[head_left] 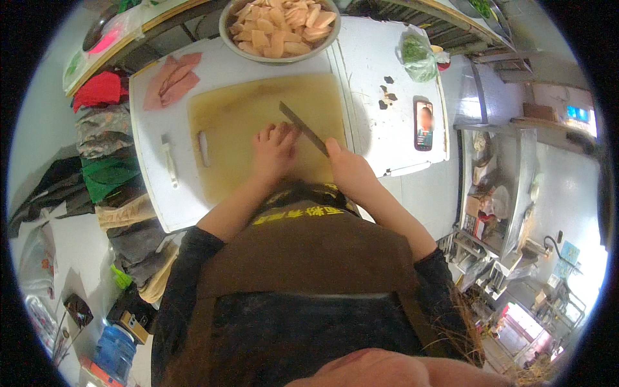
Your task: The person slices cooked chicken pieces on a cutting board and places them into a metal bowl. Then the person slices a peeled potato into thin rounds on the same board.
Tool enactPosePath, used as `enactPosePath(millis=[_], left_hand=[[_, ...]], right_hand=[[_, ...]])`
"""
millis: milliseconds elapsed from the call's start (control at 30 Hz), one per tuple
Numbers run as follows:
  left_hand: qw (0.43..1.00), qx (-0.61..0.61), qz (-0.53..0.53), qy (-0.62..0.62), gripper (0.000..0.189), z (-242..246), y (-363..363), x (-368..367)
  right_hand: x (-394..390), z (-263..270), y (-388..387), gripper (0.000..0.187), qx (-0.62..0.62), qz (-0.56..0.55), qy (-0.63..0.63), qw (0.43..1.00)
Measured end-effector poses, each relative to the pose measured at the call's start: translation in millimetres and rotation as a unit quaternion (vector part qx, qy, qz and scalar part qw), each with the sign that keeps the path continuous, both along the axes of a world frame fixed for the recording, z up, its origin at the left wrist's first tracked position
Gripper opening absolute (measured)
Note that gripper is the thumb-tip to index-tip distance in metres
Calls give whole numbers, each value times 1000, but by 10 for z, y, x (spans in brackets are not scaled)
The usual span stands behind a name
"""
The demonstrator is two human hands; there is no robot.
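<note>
A large yellowish cutting board (232, 126) with a slot handle lies before me on a white chest freezer's lid. My right hand (346, 167) is closed on a knife (307, 130), whose blade points up and left over the board. My left hand (275, 147) is over the board, left of the blade, fingers spread; whether its fingertips touch the blade or a small piece is unclear. Beyond the board stands a metal bowl (280, 60) full of pale sliced pieces. A pink cloth (171, 80) lies at the board's upper left.
On the right of the white top lie a lit phone (423, 123), dark scraps (387, 96) and a clear plastic bag of greens (417, 58). Folded cloths (104, 130) hang along the left side. A metal shelf unit (512, 193) stands farther right. A blue water jug (113, 353) is at lower left.
</note>
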State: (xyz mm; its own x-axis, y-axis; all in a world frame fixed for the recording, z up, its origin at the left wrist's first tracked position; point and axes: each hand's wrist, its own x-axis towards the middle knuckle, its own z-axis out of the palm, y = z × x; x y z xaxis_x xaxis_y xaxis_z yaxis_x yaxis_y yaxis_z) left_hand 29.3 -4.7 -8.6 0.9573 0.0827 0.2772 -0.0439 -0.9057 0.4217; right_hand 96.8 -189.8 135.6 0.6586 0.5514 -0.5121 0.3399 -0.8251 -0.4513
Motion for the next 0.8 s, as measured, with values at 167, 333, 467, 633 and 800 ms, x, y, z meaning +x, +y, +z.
enactPosePath(millis=[167,333,467,633,800], left_hand=[[1000,-2,22,13,57,54,11,-15],[1000,16,10,12,57,60,23,-34],[999,-2,33,-39,46,5,-10,-11],[999,28,14,-3,57,-11,2,-24],[999,32,17,2,54,5,47,-7]], right_hand=[[106,-307,180,17,35,10,-15,999],[122,-522,218,18,36,11,-44,998],[118,-335,151,18,25,23,-90,995],[62,-45,88,18,24,51,-43,998],[63,-189,212,27,34,71,-79,994]])
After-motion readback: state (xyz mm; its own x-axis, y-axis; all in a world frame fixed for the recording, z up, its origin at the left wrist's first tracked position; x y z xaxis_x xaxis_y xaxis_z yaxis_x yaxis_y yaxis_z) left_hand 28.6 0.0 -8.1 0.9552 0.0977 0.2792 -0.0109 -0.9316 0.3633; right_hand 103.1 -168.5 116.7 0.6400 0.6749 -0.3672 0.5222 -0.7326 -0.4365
